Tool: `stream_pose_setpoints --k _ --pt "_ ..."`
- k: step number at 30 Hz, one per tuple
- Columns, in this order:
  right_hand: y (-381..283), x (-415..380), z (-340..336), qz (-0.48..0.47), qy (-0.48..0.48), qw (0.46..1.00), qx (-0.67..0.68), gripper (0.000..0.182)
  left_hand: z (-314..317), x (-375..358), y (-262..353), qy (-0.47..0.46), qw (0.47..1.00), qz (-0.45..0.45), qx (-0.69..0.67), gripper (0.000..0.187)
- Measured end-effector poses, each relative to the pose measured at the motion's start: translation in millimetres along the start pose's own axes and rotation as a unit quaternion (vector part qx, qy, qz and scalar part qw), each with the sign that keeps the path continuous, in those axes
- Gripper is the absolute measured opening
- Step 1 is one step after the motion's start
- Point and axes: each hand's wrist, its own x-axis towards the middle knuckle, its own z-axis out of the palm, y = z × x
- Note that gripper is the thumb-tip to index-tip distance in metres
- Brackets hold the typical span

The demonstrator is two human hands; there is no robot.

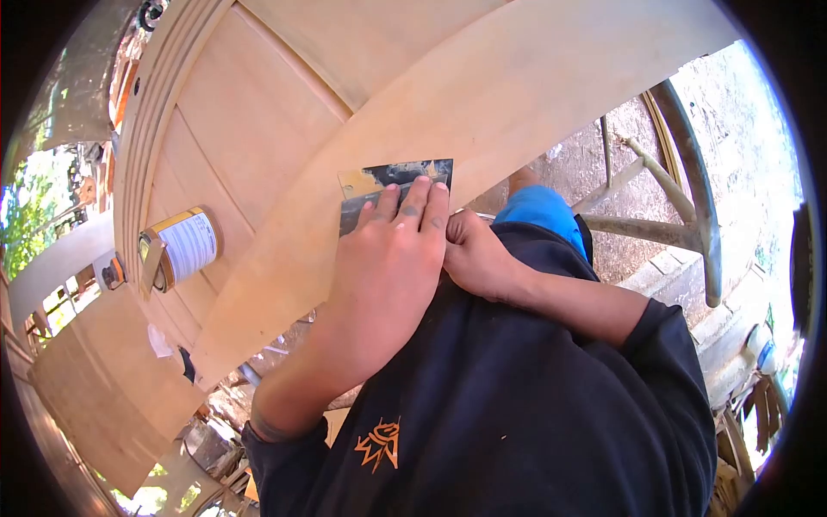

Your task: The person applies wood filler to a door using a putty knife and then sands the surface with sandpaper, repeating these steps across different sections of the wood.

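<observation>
My left hand (388, 250) lies palm down with its fingers over a flat putty scraper (413, 171). The scraper has a dark band, a grey part and tan filler smears, and it is over the long pale wooden board (525, 77). My thumb on that side is hidden. Close beside it, my right hand (474, 254) is closed in a fist by the board's near edge, against my dark shirt. Whatever is inside that fist is hidden.
A labelled can (189, 246) stands on the panelled wooden door (258, 95), left of my hands. A thin flat tool (153, 265) leans against it. Curved metal legs (689, 207) stand at the right. A brown sheet (112, 379) lies lower left.
</observation>
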Motion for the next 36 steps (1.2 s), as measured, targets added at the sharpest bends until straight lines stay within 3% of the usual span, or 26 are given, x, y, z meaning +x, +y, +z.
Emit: stream_pose_setpoints --k 6,9,12,16,22,25,28,36 --pt "4.3 1.5 1.3 -0.016 0.002 1.0 0.015 0.041 -2.6 4.0 -1.2 -0.002 1.0 -0.001 -0.006 0.047" --pt "-0.5 0.5 2.5 0.034 0.001 0.999 0.036 0.041 -4.0 -1.5 -1.7 -0.018 1.0 -0.007 -0.005 0.048" --pt "4.0 2.5 1.7 -0.033 0.004 0.999 0.015 0.042 -2.8 5.8 -1.8 -0.002 1.0 -0.004 0.006 0.05" --pt "7.0 1.5 4.6 0.015 0.001 1.0 0.014 0.043 -8.4 2.8 1.2 -0.024 1.0 -0.015 -0.008 0.052" --pt "14.0 1.9 5.4 -0.014 0.011 1.0 -0.001 0.043 4.1 15.5 1.2 0.03 0.999 -0.026 0.034 0.051" --pt "4.8 2.6 0.9 0.012 0.0 1.0 -0.006 0.045 -9.0 4.8 -4.4 -0.026 0.999 -0.034 -0.018 0.05" --pt "0.6 1.2 1.7 0.002 0.005 1.0 0.025 0.048 -2.0 -1.5 -5.9 -0.006 1.0 -0.006 0.004 0.049" --pt "14.3 7.7 1.2 0.005 0.002 1.0 0.006 0.046 -8.0 5.3 -1.0 -0.017 0.999 -0.029 -0.03 0.06"
